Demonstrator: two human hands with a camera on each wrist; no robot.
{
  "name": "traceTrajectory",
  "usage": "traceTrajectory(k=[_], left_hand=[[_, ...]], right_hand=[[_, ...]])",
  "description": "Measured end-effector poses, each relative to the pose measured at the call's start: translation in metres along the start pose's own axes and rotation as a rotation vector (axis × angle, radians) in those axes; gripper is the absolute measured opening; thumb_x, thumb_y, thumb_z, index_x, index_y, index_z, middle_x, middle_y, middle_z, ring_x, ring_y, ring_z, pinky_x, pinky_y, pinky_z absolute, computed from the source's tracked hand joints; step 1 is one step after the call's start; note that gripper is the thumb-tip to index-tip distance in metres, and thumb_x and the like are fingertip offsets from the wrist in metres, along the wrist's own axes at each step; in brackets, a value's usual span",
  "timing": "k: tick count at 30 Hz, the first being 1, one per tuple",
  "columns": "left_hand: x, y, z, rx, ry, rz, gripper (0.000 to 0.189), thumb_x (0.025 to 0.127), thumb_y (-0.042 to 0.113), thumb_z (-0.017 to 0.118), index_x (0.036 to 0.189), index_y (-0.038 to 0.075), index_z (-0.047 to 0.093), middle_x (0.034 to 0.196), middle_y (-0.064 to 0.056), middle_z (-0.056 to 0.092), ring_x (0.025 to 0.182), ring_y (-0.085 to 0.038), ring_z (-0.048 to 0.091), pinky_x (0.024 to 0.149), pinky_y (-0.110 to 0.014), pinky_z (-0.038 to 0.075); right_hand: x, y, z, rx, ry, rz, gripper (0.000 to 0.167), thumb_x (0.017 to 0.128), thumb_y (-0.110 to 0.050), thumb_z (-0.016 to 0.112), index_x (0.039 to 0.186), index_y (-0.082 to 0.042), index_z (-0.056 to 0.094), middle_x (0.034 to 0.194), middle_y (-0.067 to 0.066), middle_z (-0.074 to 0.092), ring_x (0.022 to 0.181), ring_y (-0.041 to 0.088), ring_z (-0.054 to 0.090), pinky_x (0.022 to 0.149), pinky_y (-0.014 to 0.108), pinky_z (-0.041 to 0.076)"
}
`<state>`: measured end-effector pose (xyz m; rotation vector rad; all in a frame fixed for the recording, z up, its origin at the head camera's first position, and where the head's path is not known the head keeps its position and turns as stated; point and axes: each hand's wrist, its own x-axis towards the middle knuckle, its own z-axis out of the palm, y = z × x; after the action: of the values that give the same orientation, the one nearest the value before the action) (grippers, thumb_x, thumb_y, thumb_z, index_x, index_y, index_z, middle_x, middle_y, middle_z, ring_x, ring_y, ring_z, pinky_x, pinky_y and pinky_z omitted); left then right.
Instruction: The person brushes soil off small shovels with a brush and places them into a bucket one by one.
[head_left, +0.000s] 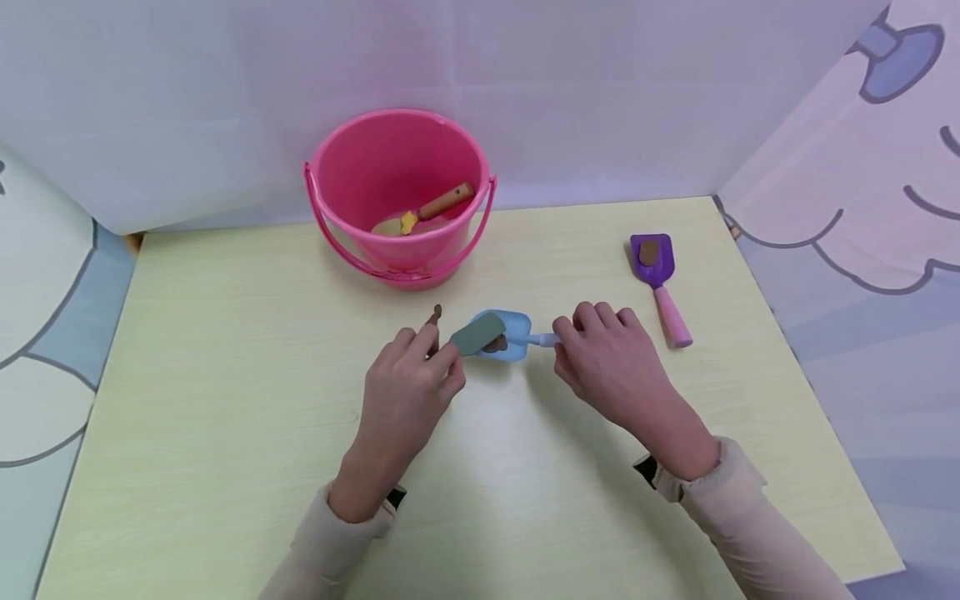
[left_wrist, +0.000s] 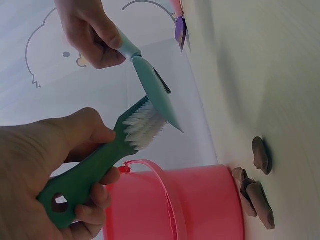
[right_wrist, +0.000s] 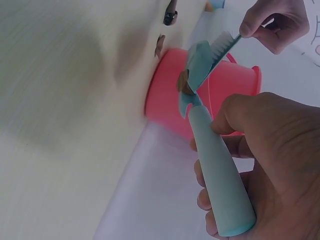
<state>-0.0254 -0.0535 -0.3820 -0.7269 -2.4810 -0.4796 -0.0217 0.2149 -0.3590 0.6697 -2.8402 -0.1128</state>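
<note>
The left hand (head_left: 408, 372) has its fingers curled round a green brush (head_left: 478, 334), and the right hand (head_left: 613, 364) grips a blue scoop (head_left: 517, 324) bearing brown pieces (head_left: 496, 344) between both hands' fingers.

pale table (head_left: 217, 400), plain lavender backdrop (head_left: 577, 100), cartoon-printed sheets (head_left: 862, 208) either side, soft glare (head_left: 483, 458)

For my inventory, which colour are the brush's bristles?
White bristles, clearest in the left wrist view.
</note>
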Motion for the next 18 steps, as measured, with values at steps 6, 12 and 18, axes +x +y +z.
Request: traceTrajectory(k=[6,12,18], left_hand=[[-0.0007,-0.0003,-0.0033,0.018,0.019,0.008,0.006,0.078,0.008,0.082,0.083,0.008,0.079,0.081,-0.007,0.060,0.067,-0.019,0.052,0.053,-0.028,0.046],[-0.0017,-0.0002,-0.0057,-0.010,0.046,0.000,0.009,0.078,0.008,0.084,0.086,0.007,0.079,0.081,-0.008,0.058,0.067,-0.020,0.053,0.053,-0.029,0.048],[-0.0021,0.0071,-0.0065,-0.069,0.009,0.046,0.008,0.079,0.009,0.084,0.083,0.009,0.077,0.081,-0.006,0.058,0.069,-0.019,0.053,0.058,-0.029,0.053]], right_hand=[[-0.0020,0.0013,0.0014,-0.003,-0.001,0.005,0.024,0.092,-0.026,0.072,0.104,-0.008,0.062,0.087,0.008,0.057,0.073,0.025,0.049,0.064,0.036,0.042],[-0.0048,0.0031,0.0036,-0.005,-0.002,0.013,0.024,0.091,-0.025,0.072,0.104,-0.007,0.062,0.086,0.009,0.056,0.072,0.024,0.048,0.063,0.035,0.040],[-0.0052,0.0020,0.0035,0.003,-0.008,0.016,0.022,0.092,-0.024,0.072,0.104,-0.007,0.061,0.085,0.008,0.056,0.071,0.024,0.047,0.062,0.034,0.038]])
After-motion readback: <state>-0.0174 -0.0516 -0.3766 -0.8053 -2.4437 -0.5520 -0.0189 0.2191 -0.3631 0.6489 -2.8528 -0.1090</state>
